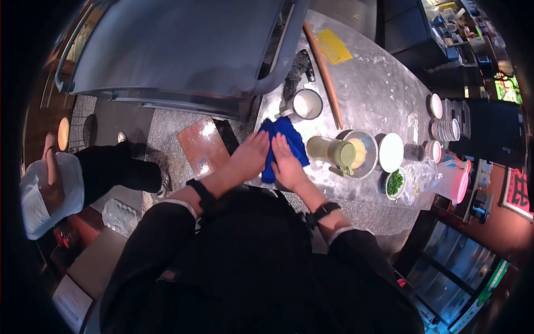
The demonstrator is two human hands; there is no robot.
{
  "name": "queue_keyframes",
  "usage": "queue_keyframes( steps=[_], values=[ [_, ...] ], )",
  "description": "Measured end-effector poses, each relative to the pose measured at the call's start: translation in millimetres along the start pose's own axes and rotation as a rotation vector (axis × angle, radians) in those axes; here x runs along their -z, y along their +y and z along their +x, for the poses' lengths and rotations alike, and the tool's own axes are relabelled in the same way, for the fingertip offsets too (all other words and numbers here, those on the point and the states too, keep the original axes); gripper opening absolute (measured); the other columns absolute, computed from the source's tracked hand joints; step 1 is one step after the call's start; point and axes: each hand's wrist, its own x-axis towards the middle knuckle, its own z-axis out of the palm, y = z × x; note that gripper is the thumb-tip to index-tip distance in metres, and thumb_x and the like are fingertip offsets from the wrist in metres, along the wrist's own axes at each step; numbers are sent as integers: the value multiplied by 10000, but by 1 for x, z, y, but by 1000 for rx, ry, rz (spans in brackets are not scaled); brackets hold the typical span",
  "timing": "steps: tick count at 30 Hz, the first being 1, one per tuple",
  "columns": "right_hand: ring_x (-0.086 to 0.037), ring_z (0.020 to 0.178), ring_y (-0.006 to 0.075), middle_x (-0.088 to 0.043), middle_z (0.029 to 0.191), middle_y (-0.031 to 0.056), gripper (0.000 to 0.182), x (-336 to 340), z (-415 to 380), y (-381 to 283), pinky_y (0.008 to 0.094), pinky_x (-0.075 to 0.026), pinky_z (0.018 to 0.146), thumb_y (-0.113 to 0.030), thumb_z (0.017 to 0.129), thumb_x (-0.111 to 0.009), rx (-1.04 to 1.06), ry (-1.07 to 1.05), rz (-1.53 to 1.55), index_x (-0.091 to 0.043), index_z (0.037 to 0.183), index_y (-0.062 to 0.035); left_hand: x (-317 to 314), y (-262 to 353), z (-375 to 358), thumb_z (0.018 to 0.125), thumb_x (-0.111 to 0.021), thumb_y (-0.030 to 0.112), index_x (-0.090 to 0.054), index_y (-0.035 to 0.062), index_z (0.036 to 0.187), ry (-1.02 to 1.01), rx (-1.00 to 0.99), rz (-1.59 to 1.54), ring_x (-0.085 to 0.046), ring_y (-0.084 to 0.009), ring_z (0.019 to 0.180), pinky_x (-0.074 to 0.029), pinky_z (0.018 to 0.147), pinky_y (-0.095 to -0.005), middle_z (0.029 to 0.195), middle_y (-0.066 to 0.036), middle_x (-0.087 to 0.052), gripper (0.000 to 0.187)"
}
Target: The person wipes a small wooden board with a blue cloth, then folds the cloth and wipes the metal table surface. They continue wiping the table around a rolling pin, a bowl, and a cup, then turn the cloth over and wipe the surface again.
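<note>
A blue cloth point(299, 146) lies bunched at the near left end of the metal worktop, under both my hands. My left hand point(250, 157) rests on its left side, fingers stretched out and together. On the right side, my right hand point(288, 162) presses flat with its fingers extended. Just beyond the cloth stands a metal cup point(307, 104) holding something white. To the right are a green-lidded bottle point(328, 150), tilted in my view, and a metal bowl point(369, 161) with pale yellow contents.
A wooden rolling pin point(325, 75), a black-handled brush point(296, 75) and a yellow card point(334, 45) lie farther back. Rightward are a white round lid point(391, 152), a bowl of chopped greens point(395, 182) and a pink pitcher point(453, 183). A large metal cabinet point(178, 44) and another person point(55, 189) are left.
</note>
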Motion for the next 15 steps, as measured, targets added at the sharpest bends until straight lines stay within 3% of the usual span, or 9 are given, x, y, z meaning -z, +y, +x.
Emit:
queue_keyframes(
  steps=[3, 5, 9, 11, 15],
  values=[
    [-236, 1393, 429, -252, 1478, 309, 689, -5, -50, 10, 419, -255, 1140, -81, 820, -627, 86, 9, 32, -301, 1404, 85, -25, 18, -18, 760, -633, 198, -459, -96, 1298, 39, -199, -123, -368, -339, 1347, -239, 1151, -448, 1376, -245, -444, 637],
    [-251, 1389, 426, -261, 1476, 306, 663, -2, -84, 8, 428, -256, 1139, -73, 832, -609, -33, -53, 16, -310, 1402, 86, -49, 38, -21, 747, -656, 195, -462, -96, 1296, 112, -265, -307, -393, -334, 1331, -248, 1148, -446, 1370, -232, -458, 650],
    [-265, 1393, 408, -267, 1485, 286, 649, -2, -102, 12, 454, -286, 1119, -59, 840, -569, -122, -14, -111, -302, 1417, 72, -45, 61, -5, 799, -607, 268, -457, -86, 1313, 12, -326, -29, -411, -312, 1324, -242, 1147, -440, 1386, -208, -461, 642],
    [-235, 1393, 440, -238, 1489, 301, 652, -6, -84, 7, 466, -245, 1134, -57, 852, -538, -115, 92, -117, -266, 1429, 76, -36, 51, 3, 823, -574, 288, -452, -92, 1319, -28, -285, -47, -390, -316, 1342, -221, 1153, -439, 1398, -219, -449, 637],
    [-182, 1420, 406, -203, 1517, 269, 643, 0, -20, -1, 461, -187, 1156, -87, 877, -495, -110, 45, -45, -236, 1448, 53, -30, 16, -3, 831, -530, 231, -436, -120, 1318, 41, -99, 98, -341, -337, 1374, -191, 1162, -451, 1421, -252, -411, 608]
  ],
)
